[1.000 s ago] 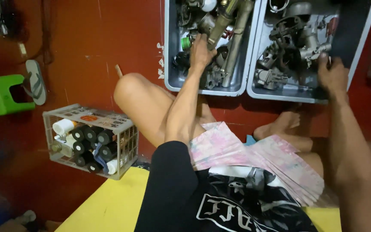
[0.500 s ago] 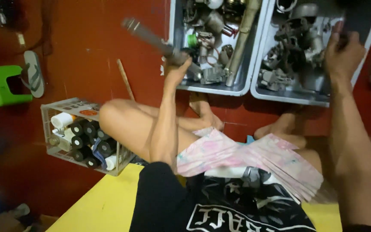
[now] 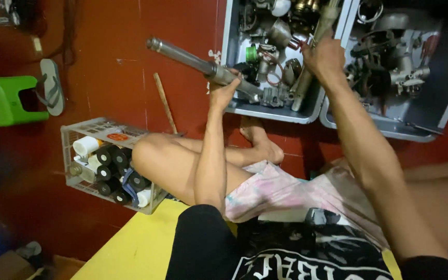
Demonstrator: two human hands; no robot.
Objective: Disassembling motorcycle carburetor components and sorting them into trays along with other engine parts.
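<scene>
My left hand (image 3: 224, 88) has lifted a long grey metal tube (image 3: 198, 65) clear of the left grey bin (image 3: 265, 111), where a second ago that hand was still down among the parts. Now the tube is out in the air over the red floor (image 3: 110, 52), its free end angled up and away to my left, and my fingers are closed round its thicker lower end. My right hand (image 3: 325, 57) has moved across from the right bin (image 3: 390, 127) and is now wrapped round a second, brassy tube (image 3: 312, 57) that leans in the left bin. So one tube is out and the other is gripped but not lifted. The white crate of rolls (image 3: 110, 163) by my knee has not been touched.
</scene>
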